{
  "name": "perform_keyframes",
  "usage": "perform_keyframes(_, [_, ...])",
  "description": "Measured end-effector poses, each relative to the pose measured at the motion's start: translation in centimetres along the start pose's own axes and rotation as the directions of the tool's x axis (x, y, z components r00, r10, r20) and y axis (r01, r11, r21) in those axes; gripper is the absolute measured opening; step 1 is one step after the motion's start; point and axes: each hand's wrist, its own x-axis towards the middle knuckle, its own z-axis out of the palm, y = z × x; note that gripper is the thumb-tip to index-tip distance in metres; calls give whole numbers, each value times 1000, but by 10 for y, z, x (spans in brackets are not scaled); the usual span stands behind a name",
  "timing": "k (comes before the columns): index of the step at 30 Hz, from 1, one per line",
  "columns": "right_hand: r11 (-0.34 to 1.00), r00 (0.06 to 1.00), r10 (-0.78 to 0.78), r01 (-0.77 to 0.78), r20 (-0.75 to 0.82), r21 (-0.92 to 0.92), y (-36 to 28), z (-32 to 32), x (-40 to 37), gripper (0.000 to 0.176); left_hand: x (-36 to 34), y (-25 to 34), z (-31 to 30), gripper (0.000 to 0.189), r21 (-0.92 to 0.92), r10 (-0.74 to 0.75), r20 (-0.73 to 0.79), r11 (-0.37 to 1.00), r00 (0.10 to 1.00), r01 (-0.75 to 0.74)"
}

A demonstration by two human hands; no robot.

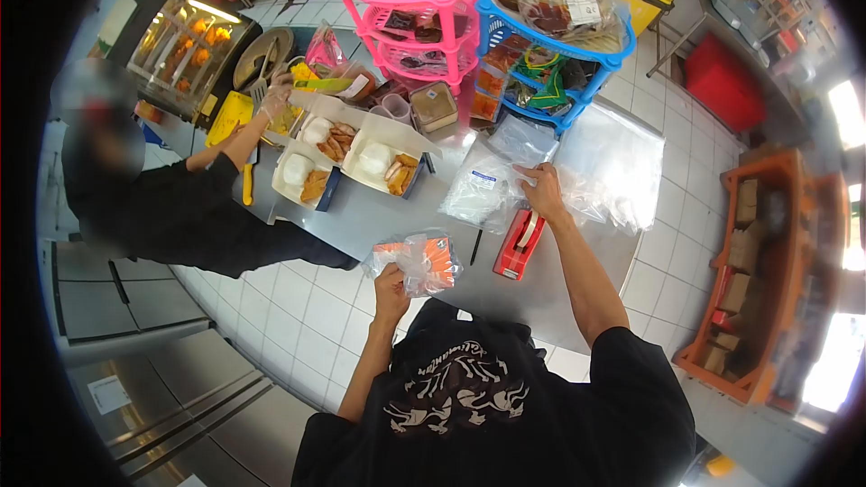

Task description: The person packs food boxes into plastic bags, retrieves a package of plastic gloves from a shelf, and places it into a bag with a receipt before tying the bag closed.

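My left hand (391, 289) is closed on a clear plastic bag (422, 263) with orange and white contents, over the near edge of the steel table. Out at the right, my right hand (542, 188) touches the edge of a pile of clear plastic bags (484, 182), with thumb and index finger apart. Below that hand lies a red tape dispenser (519, 244), and a black pen (476, 247) is to its left. Four open boxes, among them one box (383, 158), hold rice and sliced meat further up the table.
At the left a co-worker (162, 180) reaches a gloved hand (275, 97) over the boxes. Pink tiered basket (410, 0) and blue tiered basket (559, 32) stand at the back. An orange shelf (753, 280) stands right.
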Motion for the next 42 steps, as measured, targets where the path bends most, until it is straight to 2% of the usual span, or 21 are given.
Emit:
perform_keyframes(1, [1000,1000,-8,9,10,-16,3,-1,6,33,-3,-18,3,24,19,0,18,1000,1000,0])
perform_keyframes(4, [985,975,-23,60,220,-163,5,1,16,30,-6,-43,7,25,37,-16,37,999,999,15])
perform_keyframes(5, [982,985,24,8,169,-189,-2,-1,17,28,-4,-41,6,25,48,-18,52,999,999,16])
perform_keyframes(6, [976,991,72,-46,114,-212,-9,-2,18,25,-3,-36,13,12,12,105,-59,995,993,-104])
perform_keyframes(10, [968,995,33,-9,94,-250,2,6,22,22,2,-22,10,11,-51,73,-82,996,994,-77])
perform_keyframes(15, [996,999,-36,39,32,-83,15,-1,24,20,0,-22,11,10,-45,78,-90,996,993,-82])
perform_keyframes(19, [996,984,74,-67,161,-51,-7,-31,22,12,6,-12,8,10,-17,97,-91,995,991,-99])
perform_keyframes(21, [961,992,104,-80,77,-265,-36,-54,11,13,5,-13,7,10,-26,88,-89,996,992,-91])
perform_keyframes(23, [962,987,150,-133,54,-240,-60,-79,-4,10,3,-21,9,9,-43,71,-79,996,994,-75])
perform_keyframes(25, [946,946,323,-323,20,0,-76,-103,-31,14,-1,-21,10,10,-64,57,-39,996,998,-60])
perform_keyframes(26, [936,935,353,-353,-4,-1,-86,-117,-46,14,3,-10,10,11,-42,93,-92,994,991,-97])
perform_keyframes(27, [827,905,406,-423,129,371,-98,-131,-63,15,7,-2,10,14,-24,128,-143,991,981,-133])
perform_keyframes(28, [577,881,397,-459,259,676,-110,-142,-82,15,3,3,7,18,59,131,-85,990,988,-126])
perform_keyframes(29, [568,870,436,-465,231,679,-120,-151,-101,15,5,2,10,18,39,143,-41,989,989,-142])
perform_keyframes(31, [263,889,298,-427,348,865,-143,-163,-142,11,3,-3,18,19,175,368,-151,923,918,-341])
perform_keyframes(33, [255,897,310,-399,316,881,-167,-165,-173,9,-12,-21,20,20,104,314,-90,947,945,-304])
perform_keyframes(35, [255,912,284,-370,296,893,-186,-171,-189,8,-18,-23,25,20,21,123,-183,992,975,-121])
perform_keyframes(37, [443,979,157,-184,126,877,-201,-179,-201,7,-22,-25,21,18,60,179,-168,983,969,-171])
perform_keyframes(39, [552,998,38,23,-52,834,-205,-191,-206,11,-26,-23,3,14,146,296,-160,951,942,-274])
perform_keyframes(40, [574,995,-26,91,-92,814,-203,-200,-207,12,-33,-26,-1,9,88,225,-178,973,958,-213])
perform_keyframes(42, [583,980,-107,198,-168,788,-196,-214,-208,13,-42,14,-5,7,123,226,-155,970,962,-208])
